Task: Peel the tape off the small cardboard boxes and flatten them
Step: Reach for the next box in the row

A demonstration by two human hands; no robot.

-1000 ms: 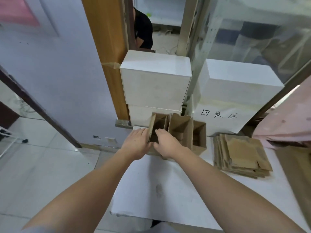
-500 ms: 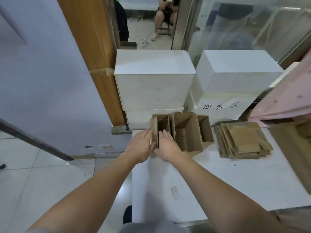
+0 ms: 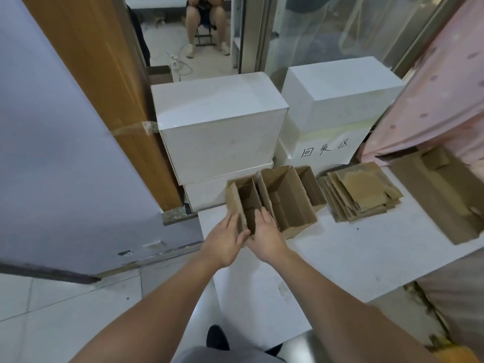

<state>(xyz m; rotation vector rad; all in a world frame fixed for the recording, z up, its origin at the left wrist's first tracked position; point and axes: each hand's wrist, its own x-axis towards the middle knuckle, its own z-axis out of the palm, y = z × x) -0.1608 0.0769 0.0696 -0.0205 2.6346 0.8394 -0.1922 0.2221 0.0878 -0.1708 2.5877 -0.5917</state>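
At the far left a pale wall panel (image 3: 65, 153) slopes down to a tiled floor (image 3: 65, 310), and a wooden door frame (image 3: 104, 87) rises beside it. The white table (image 3: 340, 258) begins just right of that frame's foot; its left edge runs down toward the person, so the floor lies open along that side.

The left hand (image 3: 225, 241) lies against the outer left wall of the nearest small box (image 3: 242, 205), fingers fairly straight and pressed flat to the cardboard, thumb toward the near corner. The right hand (image 3: 264, 231) reaches into the same box from the near side, fingers extended along its inner wall (how far the fingertips curl inside cannot be told). This box stands open-topped at the table's back left corner, touching a second open box (image 3: 288, 203) on its right, with a third box (image 3: 311, 187) behind that one.

Behind the boxes two big white cartons (image 3: 220, 132) are stacked, and another white carton (image 3: 337, 93) stands to the right, a handwritten paper sign (image 3: 324, 151) hanging on its front. Right of the open boxes, apart from them, lies a pile of flattened cardboard (image 3: 361, 192). Bare tabletop spreads in front of the pile and the hands. At the far right edge a larger brown cardboard piece (image 3: 445, 195) lies flat, below a pink dotted cloth (image 3: 440, 87).
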